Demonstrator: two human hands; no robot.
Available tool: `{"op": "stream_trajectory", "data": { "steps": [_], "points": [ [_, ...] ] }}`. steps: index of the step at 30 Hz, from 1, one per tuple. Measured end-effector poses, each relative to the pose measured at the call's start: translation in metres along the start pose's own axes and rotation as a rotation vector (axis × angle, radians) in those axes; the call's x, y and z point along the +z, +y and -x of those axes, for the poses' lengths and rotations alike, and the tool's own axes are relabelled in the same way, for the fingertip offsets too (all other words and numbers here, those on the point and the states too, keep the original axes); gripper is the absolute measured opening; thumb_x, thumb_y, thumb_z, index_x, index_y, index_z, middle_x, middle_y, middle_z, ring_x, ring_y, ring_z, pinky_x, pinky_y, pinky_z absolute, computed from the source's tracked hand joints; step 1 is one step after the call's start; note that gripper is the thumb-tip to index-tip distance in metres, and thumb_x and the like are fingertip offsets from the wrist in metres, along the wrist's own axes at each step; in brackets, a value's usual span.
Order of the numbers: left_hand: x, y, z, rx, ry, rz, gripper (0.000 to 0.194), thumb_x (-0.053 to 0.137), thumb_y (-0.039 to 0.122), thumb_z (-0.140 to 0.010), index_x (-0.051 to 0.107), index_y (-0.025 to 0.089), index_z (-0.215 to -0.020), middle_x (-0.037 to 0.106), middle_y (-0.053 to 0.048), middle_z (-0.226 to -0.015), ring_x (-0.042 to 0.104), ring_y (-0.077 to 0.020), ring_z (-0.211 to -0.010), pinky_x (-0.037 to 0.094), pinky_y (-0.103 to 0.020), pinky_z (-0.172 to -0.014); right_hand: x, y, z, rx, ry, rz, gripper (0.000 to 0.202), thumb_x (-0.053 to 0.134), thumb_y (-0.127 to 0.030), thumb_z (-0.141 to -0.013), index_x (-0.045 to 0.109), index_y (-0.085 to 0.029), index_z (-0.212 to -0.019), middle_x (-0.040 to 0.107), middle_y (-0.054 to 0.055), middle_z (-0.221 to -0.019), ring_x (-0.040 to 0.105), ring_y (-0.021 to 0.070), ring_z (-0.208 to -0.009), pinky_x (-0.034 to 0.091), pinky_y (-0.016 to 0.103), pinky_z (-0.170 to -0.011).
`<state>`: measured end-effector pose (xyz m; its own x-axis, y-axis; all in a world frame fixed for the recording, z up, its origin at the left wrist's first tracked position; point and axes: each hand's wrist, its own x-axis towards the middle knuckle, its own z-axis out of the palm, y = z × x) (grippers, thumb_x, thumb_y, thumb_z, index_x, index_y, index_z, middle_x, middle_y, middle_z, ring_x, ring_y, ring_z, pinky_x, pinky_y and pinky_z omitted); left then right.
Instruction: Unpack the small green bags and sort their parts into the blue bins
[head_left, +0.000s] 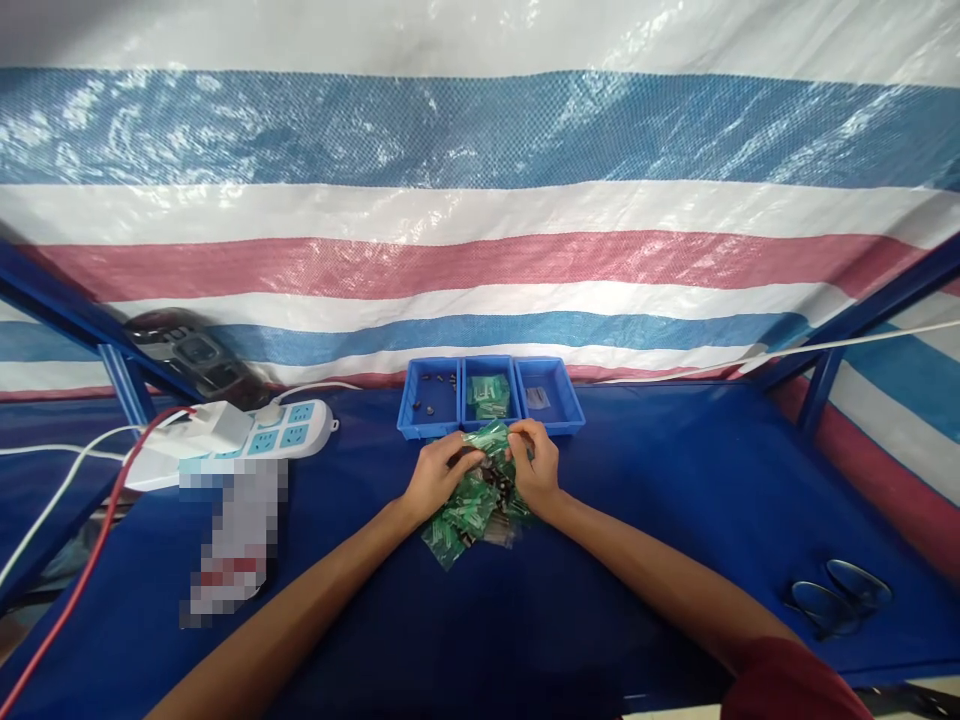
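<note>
My left hand (437, 474) and my right hand (534, 462) meet over a heap of small green plastic bags (469, 508) on the blue table cover. Both hands pinch one green bag (489, 438) between them, held just above the heap. Right behind the hands stand three small blue trays side by side: the left tray (429, 418) holds a few small dark parts, the middle tray (490, 365) holds green bags, the right tray (566, 400) holds a small clear packet.
A white power strip (255, 440) with plugs and red and white cables lies at the left, a dark device (196, 355) behind it. A pair of glasses (840, 595) rests at the right front. A striped tarpaulin (480, 200) closes the back.
</note>
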<state>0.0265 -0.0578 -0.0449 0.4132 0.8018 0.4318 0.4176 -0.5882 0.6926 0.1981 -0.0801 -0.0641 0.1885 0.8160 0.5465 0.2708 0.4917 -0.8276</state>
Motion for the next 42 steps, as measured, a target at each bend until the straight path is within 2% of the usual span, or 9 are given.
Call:
{"op": "stream_trajectory", "data": {
  "steps": [3,8,13,18,21,27,30,37,42],
  "points": [
    [-0.001,0.001,0.0,0.039,0.057,-0.01,0.024,0.049,0.034,-0.089,0.061,0.016,-0.077,0.054,0.001,-0.056,0.052,-0.0111,-0.051,0.04,-0.022,-0.05,-0.001,-0.002,-0.002,-0.019,-0.053,0.005,0.014,0.043,-0.03,-0.091,0.051,-0.019,-0.09,0.053,0.002,-0.071,0.054,0.0136,-0.057,0.047,0.027,-0.055],
    [-0.004,0.0,0.004,-0.043,0.222,-0.02,0.02,0.046,0.029,-0.091,0.06,0.015,-0.087,0.058,0.0,-0.064,0.055,-0.0115,-0.058,0.043,-0.022,-0.056,-0.003,-0.012,-0.006,-0.121,-0.187,0.055,0.016,0.046,-0.03,-0.089,0.052,-0.018,-0.08,0.052,0.003,-0.07,0.054,0.0153,-0.063,0.047,0.027,-0.058],
    [-0.004,0.002,0.006,0.087,0.206,-0.071,0.015,0.047,0.023,-0.09,0.059,0.016,-0.088,0.062,-0.004,-0.078,0.058,-0.0131,-0.07,0.046,-0.024,-0.066,-0.003,-0.015,-0.007,-0.116,-0.167,0.067,0.02,0.047,-0.032,-0.09,0.053,-0.019,-0.102,0.06,0.008,-0.086,0.058,0.0179,-0.072,0.05,0.029,-0.061],
    [-0.003,0.005,0.007,0.13,0.218,-0.1,0.013,0.045,0.019,-0.09,0.058,0.017,-0.089,0.061,-0.004,-0.082,0.059,-0.0132,-0.073,0.045,-0.024,-0.066,-0.003,-0.014,-0.007,-0.22,-0.222,0.071,0.015,0.047,-0.028,-0.089,0.055,-0.018,-0.081,0.055,0.007,-0.079,0.054,0.0161,-0.065,0.049,0.029,-0.057],
    [-0.004,0.004,0.008,0.133,0.252,-0.125,0.012,0.046,0.02,-0.09,0.058,0.017,-0.09,0.061,-0.004,-0.082,0.058,-0.0127,-0.073,0.045,-0.024,-0.066,-0.002,-0.012,-0.006,-0.219,-0.266,0.062,0.013,0.048,-0.029,-0.088,0.056,-0.018,-0.086,0.056,0.008,-0.082,0.054,0.0158,-0.065,0.05,0.029,-0.058],
    [-0.004,0.004,0.009,0.178,0.325,-0.206,0.011,0.049,0.02,-0.089,0.06,0.017,-0.088,0.06,-0.005,-0.084,0.058,-0.0128,-0.075,0.046,-0.023,-0.065,-0.001,-0.012,-0.005,-0.211,-0.229,0.087,0.014,0.05,-0.029,-0.088,0.056,-0.019,-0.094,0.057,0.007,-0.083,0.056,0.0172,-0.071,0.051,0.03,-0.06],
    [-0.003,0.003,0.009,0.194,0.315,-0.244,0.012,0.05,0.022,-0.089,0.062,0.018,-0.088,0.06,-0.005,-0.085,0.058,-0.0128,-0.075,0.046,-0.022,-0.065,-0.001,-0.011,-0.005,-0.241,-0.217,0.103,0.014,0.05,-0.028,-0.088,0.056,-0.019,-0.097,0.057,0.008,-0.086,0.057,0.0184,-0.074,0.051,0.032,-0.064],
    [-0.001,-0.001,0.01,0.214,0.327,-0.238,0.016,0.052,0.025,-0.088,0.066,0.019,-0.09,0.062,-0.005,-0.085,0.061,-0.013,-0.075,0.048,-0.023,-0.065,0.0,-0.008,-0.006,-0.294,-0.273,0.169,0.018,0.048,-0.027,-0.088,0.055,-0.018,-0.074,0.053,0.007,-0.079,0.053,0.0175,-0.07,0.048,0.031,-0.061],
    [-0.002,0.001,0.011,0.249,0.321,-0.209,0.012,0.054,0.021,-0.087,0.065,0.019,-0.09,0.063,-0.004,-0.085,0.061,-0.0119,-0.073,0.048,-0.022,-0.064,0.0,-0.01,-0.007,-0.27,-0.293,0.168,0.019,0.046,-0.026,-0.089,0.053,-0.018,-0.072,0.053,0.006,-0.077,0.051,0.0161,-0.066,0.046,0.029,-0.059]
  ]
}}
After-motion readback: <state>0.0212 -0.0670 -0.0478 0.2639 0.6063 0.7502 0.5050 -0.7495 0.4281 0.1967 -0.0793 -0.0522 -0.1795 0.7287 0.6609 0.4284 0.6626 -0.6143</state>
